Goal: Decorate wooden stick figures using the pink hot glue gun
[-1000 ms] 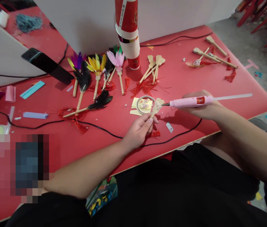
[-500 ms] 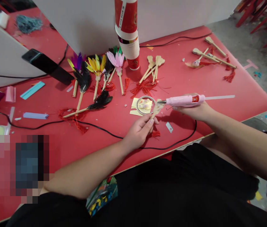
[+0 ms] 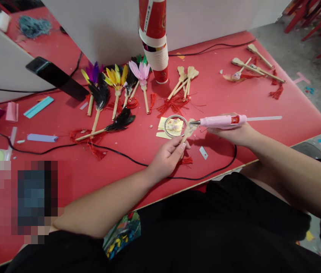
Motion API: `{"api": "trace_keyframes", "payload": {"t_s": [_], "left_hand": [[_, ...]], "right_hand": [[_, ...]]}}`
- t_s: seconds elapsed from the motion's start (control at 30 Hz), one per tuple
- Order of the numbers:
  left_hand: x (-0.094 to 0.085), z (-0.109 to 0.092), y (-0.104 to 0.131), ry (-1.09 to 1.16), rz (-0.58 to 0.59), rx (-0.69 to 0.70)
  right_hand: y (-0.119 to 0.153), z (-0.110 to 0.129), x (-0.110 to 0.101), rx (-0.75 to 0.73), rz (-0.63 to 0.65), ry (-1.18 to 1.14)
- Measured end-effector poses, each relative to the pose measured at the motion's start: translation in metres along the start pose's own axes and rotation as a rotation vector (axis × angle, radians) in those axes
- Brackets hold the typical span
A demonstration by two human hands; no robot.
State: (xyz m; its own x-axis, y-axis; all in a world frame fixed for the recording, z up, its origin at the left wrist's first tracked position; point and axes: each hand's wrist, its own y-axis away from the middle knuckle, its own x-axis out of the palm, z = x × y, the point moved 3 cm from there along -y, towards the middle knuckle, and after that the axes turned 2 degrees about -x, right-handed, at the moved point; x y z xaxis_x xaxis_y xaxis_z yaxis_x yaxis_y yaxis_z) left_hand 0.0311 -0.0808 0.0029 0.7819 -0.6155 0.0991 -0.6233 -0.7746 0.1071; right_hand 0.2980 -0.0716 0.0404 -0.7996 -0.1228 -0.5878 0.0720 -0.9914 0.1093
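Note:
My left hand (image 3: 169, 156) pinches the handle of a small wooden paddle (image 3: 189, 129), whose broad end points up and away from me. A red tassel (image 3: 187, 160) hangs beside that hand. Wrapped around a pink hot glue gun (image 3: 223, 121), my right hand (image 3: 231, 132) holds its metal tip at the paddle's broad end; whether they touch I cannot tell. A clear glue stick (image 3: 264, 118) sticks out of the gun's back. Just behind the paddle, a ring (image 3: 165, 127) lies over yellow paper (image 3: 174, 124) smeared with glue.
Feathered wooden sticks (image 3: 116, 85) lie at the back left, near a black phone (image 3: 55, 77). A tall stack of paper cups (image 3: 156, 49) stands at the back. More wooden paddles (image 3: 189, 77) with red tassels lie behind my hands and at far right. A black cable (image 3: 120, 153) crosses the red table (image 3: 137, 185).
Almost nothing differs. Both hands keep their hold on the paddle and the glue gun, and the view has shifted very slightly.

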Motion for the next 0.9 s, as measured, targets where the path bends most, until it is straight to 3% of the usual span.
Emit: {"api": "trace_keyframes", "payload": {"t_s": [0.5,0.9], "left_hand": [[-0.0001,0.0009,0.0004,-0.004,-0.007,-0.014],[0.0011,0.0008,-0.0006,0.05,-0.005,-0.032]], "right_hand": [[0.0031,-0.0037,0.0014,0.187,0.029,0.056],[-0.0004,-0.0081,0.0022,0.014,0.053,0.005]]}}
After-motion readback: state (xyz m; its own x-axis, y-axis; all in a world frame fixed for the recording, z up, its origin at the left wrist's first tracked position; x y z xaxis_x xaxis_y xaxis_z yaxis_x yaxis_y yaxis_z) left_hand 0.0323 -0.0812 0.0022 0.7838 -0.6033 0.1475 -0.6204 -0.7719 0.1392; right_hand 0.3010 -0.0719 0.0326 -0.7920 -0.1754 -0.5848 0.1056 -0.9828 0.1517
